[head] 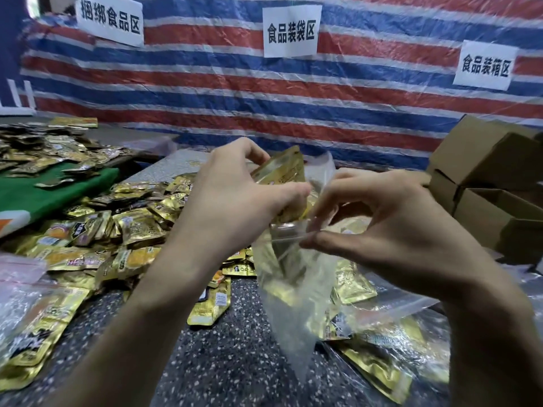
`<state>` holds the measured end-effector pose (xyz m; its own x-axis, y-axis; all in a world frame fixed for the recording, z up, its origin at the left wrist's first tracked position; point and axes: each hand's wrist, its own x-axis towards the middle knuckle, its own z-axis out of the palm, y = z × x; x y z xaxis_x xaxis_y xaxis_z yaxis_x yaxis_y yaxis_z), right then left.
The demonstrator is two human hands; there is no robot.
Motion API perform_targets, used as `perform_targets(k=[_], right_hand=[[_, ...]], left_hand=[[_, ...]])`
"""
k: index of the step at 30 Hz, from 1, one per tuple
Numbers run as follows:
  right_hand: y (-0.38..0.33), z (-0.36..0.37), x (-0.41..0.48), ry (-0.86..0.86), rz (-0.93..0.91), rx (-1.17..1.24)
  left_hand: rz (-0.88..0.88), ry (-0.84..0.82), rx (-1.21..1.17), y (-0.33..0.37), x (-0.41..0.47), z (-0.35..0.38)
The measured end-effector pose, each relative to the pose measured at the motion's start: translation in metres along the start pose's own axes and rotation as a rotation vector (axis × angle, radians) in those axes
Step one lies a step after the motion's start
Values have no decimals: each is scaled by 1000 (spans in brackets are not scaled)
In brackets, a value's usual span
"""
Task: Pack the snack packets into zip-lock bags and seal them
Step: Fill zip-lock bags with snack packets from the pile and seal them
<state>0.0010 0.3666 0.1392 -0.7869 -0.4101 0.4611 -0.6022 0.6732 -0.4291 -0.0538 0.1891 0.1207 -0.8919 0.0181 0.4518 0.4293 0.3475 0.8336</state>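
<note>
My left hand (235,198) grips a gold snack packet (282,168) and holds it at the mouth of a clear zip-lock bag (291,295). My right hand (382,218) pinches the bag's top edge between thumb and fingers, holding the mouth apart. The bag hangs above the speckled table (235,362) and its lower part looks hollow. A heap of loose gold snack packets (123,227) lies to the left of my hands.
Filled zip-lock bags lie at the lower left (32,327) and lower right (390,348). Open cardboard boxes (493,183) stand at the right. More packets (44,148) cover the far left table beside a green cloth (53,192). A striped tarp (352,92) with paper signs backs the table.
</note>
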Motion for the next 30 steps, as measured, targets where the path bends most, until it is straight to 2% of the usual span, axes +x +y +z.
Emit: perform_targets(k=[3,6,8,12,15,17,18,20,21,25,27,30], right_hand=[[0,-1,0,27,-36,15],[1,0,1,9,5,-14],[4,0,1,12,45,-22],[10,-5,0,-52,154,-65],[15,-12,-2,-45,209,-42],[18,-16,-3,-54,242,-33],[19,-17,-4,-57,251,-32],[20,-18,-5,-53,255,-29],[21,-18,-5,-53,253,-25],[24,-16,-1,-78,220,15],[22,-15,-1,-96,190,39],[20,-17,-2,-111,173,42]], left_hand=[[13,-121,38,-5,2,-2],[40,-298,58,-6,4,-5],[57,-343,58,-7,7,-8],[123,-348,30,-14,15,-10],[52,-332,-237,-24,23,4],[-4,-190,-395,-35,32,16],[-7,-108,-379,-45,37,23],[-4,-21,-170,-72,47,40],[-16,-39,-29,-88,50,50],[-255,-270,374,-145,45,94],[-310,-284,503,-163,38,110],[-283,-177,531,-177,34,122]])
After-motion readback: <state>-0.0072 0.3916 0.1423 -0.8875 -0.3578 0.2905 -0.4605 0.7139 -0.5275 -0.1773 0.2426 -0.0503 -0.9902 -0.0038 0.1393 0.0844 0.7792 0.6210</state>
